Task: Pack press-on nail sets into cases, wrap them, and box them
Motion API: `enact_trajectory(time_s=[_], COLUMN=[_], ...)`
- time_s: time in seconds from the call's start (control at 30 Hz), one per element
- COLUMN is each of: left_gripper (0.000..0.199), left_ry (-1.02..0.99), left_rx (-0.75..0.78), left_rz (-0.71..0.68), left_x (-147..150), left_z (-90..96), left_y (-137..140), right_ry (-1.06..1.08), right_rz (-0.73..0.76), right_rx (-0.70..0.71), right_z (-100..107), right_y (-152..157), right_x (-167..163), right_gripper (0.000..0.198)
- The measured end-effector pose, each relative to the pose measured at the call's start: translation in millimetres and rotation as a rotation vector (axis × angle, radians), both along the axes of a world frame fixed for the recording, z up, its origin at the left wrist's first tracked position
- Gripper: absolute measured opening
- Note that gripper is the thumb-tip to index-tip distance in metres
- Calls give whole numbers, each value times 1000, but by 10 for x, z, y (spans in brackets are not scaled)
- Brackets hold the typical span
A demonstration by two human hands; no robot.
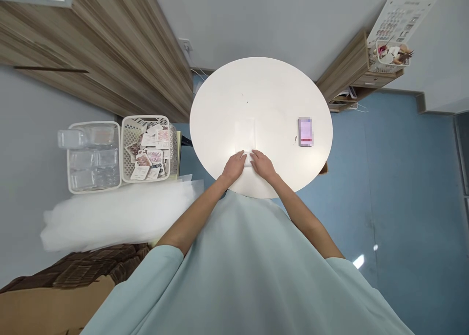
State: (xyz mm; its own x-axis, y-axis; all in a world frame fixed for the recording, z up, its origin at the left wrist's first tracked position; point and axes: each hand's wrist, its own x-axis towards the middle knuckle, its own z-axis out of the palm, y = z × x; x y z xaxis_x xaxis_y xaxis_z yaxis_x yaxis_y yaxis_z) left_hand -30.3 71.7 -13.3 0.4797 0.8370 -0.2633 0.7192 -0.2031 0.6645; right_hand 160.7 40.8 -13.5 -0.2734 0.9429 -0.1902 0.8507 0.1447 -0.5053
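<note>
Both my hands are near the front edge of the white round table, on a thin white sheet [245,133] that barely stands out from the tabletop. My left hand [234,166] has its fingers closed on the sheet's near left side. On the near right side, the fingers of my right hand [263,164] are bent onto the same sheet. Between the fingertips, the near end forms a narrow white band [248,160] that looks folded over. Whether the sheet is paper or foam, I cannot tell.
A blurred purple device [305,132] lies on the table [260,80] at right. To the left are a basket of carded packs [148,154], a basket of clear plastic boxes [93,156] and a heap of white wrapping sheets [124,215]. Wooden cabinets [146,46] stand behind.
</note>
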Motion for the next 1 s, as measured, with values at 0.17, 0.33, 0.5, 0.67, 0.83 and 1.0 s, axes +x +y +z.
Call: enact_trajectory(time_s=[0.17, 0.33, 0.5, 0.67, 0.83, 1.0], left_gripper=[51, 55, 65, 54, 34, 27], left_ry=[18, -12, -35, -54, -39, 59], left_rx=[75, 46, -25, -105, -208, -247], left_rz=[-147, -167, -153, 48, 221, 320], left_x=[-199, -403, -451, -383, -318, -224], left_z=[10, 47, 36, 45, 76, 35], left_y=[-254, -658, -707, -505, -301, -157], right_ry=[4, 42, 75, 92, 146, 185], right_rz=[55, 58, 53, -22, -232, -374], right_rx=[7, 21, -4, -56, -129, -131], right_z=[-56, -81, -26, 26, 42, -21], right_y=[-398, -892, -970, -763, -553, -331], right_x=[28, -36, -12, 22, -53, -92], right_gripper=[61, 58, 58, 50, 44, 39])
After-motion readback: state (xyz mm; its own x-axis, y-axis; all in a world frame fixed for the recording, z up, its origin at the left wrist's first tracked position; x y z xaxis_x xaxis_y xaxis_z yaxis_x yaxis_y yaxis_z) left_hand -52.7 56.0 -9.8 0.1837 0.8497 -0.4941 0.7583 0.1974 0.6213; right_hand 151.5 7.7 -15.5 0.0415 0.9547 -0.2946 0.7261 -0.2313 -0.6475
